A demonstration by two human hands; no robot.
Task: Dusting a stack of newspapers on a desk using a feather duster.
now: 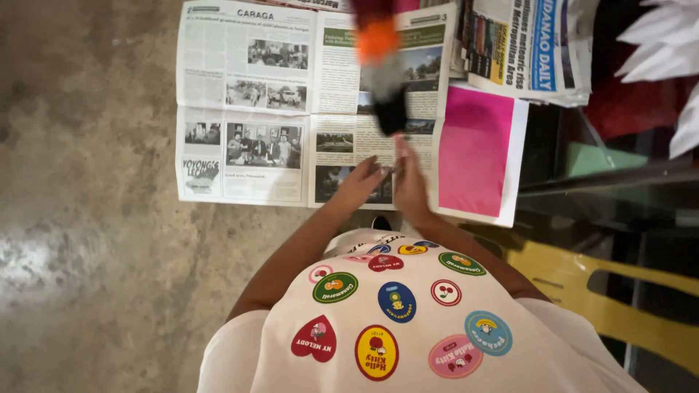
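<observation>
An open newspaper (247, 109) lies spread on the concrete floor in front of me. My left hand (360, 182) rests on its lower right page with the fingers apart and nothing in it. My right hand (411, 182) is right beside it, seen edge-on, fingers pointing away from me. Its fingertips meet the black end of a blurred object (382, 65) banded dark red, orange, grey and black. Whether the hand grips that object is unclear. A bright pink sheet (477, 149) lies just right of my right hand.
A stack of folded newspapers (524, 47) sits at the top right. Right of the pink sheet are a dark frame with a glass surface (604, 171), a yellow plastic chair (604, 287) and white folded paper (670, 44). Bare concrete floor (87, 196) lies to the left.
</observation>
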